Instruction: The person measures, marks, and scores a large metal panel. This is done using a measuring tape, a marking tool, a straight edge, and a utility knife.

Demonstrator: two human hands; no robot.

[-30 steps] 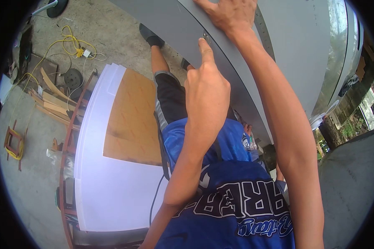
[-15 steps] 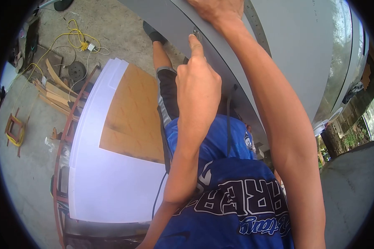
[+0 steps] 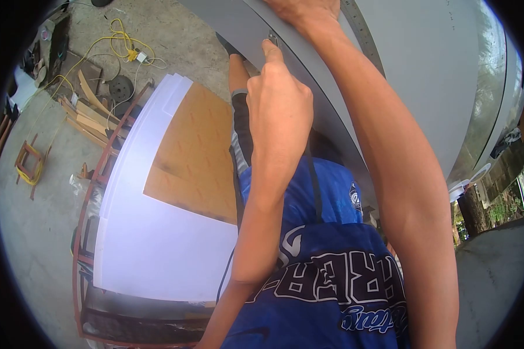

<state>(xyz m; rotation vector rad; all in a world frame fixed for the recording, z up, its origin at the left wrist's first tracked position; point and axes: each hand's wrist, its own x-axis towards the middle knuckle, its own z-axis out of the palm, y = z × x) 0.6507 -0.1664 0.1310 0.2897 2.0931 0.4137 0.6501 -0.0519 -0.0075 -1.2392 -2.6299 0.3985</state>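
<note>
My left hand [image 3: 280, 110] is closed, its index finger stretched forward along a small metal-tipped tool, which looks like a utility knife [image 3: 272, 38]. The fist hides most of this tool. Its tip meets a grey sheet [image 3: 230, 20] along the edge of a long grey strip [image 3: 311, 67]. Farther up, my right hand [image 3: 305, 10] rests on the strip and sheet, and the top of the frame cuts off its fingers. Beside my right forearm lies a metal ruler [image 3: 364, 41] with markings along it.
To the left, white sheets [image 3: 169, 250] with a brown paper-like piece [image 3: 195, 154] lie on a reddish metal frame [image 3: 99, 174]. Wood strips [image 3: 90, 110], a yellow cord [image 3: 119, 41] and a cord winder [image 3: 29, 163] are on the concrete floor. Another person's leg [image 3: 239, 78] shows beyond the sheets.
My left hand has slid slightly farther from my body along the strip with the knife. My right hand stays nearly in place. The view has shifted a little.
</note>
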